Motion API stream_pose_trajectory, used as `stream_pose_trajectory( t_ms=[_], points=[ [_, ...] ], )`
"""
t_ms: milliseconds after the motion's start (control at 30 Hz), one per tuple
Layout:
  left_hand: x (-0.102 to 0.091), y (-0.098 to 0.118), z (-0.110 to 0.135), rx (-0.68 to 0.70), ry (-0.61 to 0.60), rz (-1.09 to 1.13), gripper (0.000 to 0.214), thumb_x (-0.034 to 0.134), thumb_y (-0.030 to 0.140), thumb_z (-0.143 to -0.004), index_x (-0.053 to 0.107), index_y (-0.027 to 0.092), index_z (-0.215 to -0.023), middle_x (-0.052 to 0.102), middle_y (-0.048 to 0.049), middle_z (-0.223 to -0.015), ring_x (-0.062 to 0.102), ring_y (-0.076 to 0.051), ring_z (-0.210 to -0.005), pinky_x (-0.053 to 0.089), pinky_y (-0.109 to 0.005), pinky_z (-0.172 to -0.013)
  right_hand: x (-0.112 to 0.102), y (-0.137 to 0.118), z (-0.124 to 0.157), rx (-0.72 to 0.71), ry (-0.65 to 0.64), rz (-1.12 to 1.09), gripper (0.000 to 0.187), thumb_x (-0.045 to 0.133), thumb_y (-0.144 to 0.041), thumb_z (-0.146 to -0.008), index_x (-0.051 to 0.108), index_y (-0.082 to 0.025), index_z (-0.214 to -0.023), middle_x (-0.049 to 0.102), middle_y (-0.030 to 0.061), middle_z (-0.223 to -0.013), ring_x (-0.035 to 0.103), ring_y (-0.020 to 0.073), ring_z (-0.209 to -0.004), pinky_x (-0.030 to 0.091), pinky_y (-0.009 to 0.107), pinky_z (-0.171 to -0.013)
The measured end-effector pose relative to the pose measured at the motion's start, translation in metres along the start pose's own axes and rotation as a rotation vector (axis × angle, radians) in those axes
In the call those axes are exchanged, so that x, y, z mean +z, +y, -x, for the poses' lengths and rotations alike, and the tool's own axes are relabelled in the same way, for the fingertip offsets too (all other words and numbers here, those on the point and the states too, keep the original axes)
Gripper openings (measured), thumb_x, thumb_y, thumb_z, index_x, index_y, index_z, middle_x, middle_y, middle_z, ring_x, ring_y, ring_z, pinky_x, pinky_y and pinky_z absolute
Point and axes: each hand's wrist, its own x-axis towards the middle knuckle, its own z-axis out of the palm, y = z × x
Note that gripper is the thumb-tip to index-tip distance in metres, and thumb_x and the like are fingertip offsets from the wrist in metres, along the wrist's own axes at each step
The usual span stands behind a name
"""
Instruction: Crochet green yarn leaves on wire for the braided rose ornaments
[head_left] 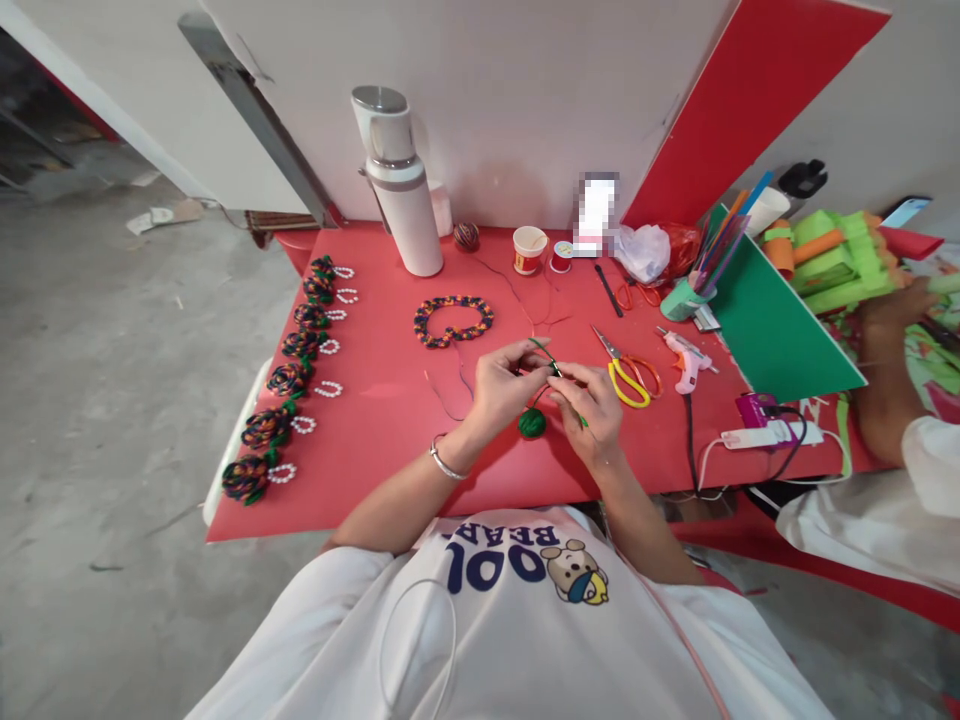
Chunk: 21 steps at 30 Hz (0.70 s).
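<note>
Over the red table, my left hand (507,387) pinches a small piece of green yarn work (553,368). My right hand (589,408) is closed on a thin crochet hook (556,371), whose tip meets the yarn between my fingertips. Just below the hands lies a small green yarn ball (532,423). A multicoloured crocheted ring (454,321) lies flat beyond my left hand, with loose thread ends trailing from it. To the right of my right hand are yellow-handled scissors (628,380). My fingers partly cover the piece, so its shape cannot be made out.
Crocheted rosettes (289,379) with bead loops (329,389) line the table's left edge. A flask (405,200), paper cup (529,250), thread spool (561,257) and phone (597,213) stand at the back. Right are a glue gun (686,360), power strip (761,436), green divider (795,330) and another person's arm (889,380).
</note>
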Motion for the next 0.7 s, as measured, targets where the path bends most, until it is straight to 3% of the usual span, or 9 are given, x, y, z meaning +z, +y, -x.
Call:
stream_pose_trajectory(
  t_ms=[100,200,333,500,700],
  points=[
    [0.001,0.003,0.001,-0.091,-0.033,0.129,0.058,0.084,0.021,-0.06,0.074,0.011,-0.116,0.073,-0.0004,-0.071,0.062,-0.009,-0.06,0.046,-0.02,-0.057,0.005,0.004,0.006,-0.003,0.062,0.024,0.028,0.067,-0.026,-0.096,0.072,-0.038,-0.121,0.074,0.0056,-0.119,0.07,0.0235,-0.105,0.061,0.04,-0.086],
    [-0.003,0.01,0.0,-0.25,-0.128,0.243,0.062,0.088,0.02,-0.056,0.073,0.01,-0.115,0.072,0.0006,-0.07,0.056,-0.007,-0.052,0.035,-0.018,-0.046,0.007,0.009,0.006,-0.044,0.125,-0.025,0.026,0.067,-0.029,-0.096,0.073,-0.039,-0.12,0.075,0.0045,-0.117,0.072,0.0229,-0.103,0.06,0.041,-0.086],
    [-0.014,0.018,-0.006,-0.391,-0.251,0.229,0.063,0.089,0.016,-0.053,0.073,0.009,-0.114,0.07,-0.0001,-0.066,0.056,-0.008,-0.05,0.027,-0.019,-0.043,-0.005,0.014,-0.006,-0.11,0.053,-0.159,0.028,0.069,-0.033,-0.096,0.071,-0.04,-0.123,0.079,0.0014,-0.114,0.073,0.0208,-0.098,0.06,0.041,-0.085],
    [-0.024,0.019,-0.013,-0.36,-0.285,0.135,0.062,0.085,0.014,-0.055,0.073,0.006,-0.115,0.071,-0.0023,-0.063,0.055,-0.008,-0.049,0.032,-0.021,-0.047,-0.029,0.013,-0.024,-0.105,-0.135,-0.203,0.031,0.07,-0.025,-0.094,0.073,-0.037,-0.122,0.08,0.0011,-0.116,0.072,0.0211,-0.098,0.059,0.043,-0.087],
    [-0.027,0.018,-0.015,-0.311,-0.337,0.027,0.056,0.081,0.013,-0.057,0.075,0.006,-0.112,0.068,-0.0008,-0.06,0.059,-0.01,-0.054,0.039,-0.02,-0.053,-0.046,0.01,-0.032,-0.015,-0.206,-0.33,0.029,0.07,-0.017,-0.092,0.077,-0.033,-0.115,0.083,0.0017,-0.108,0.074,0.0218,-0.094,0.058,0.044,-0.087]
  ],
)
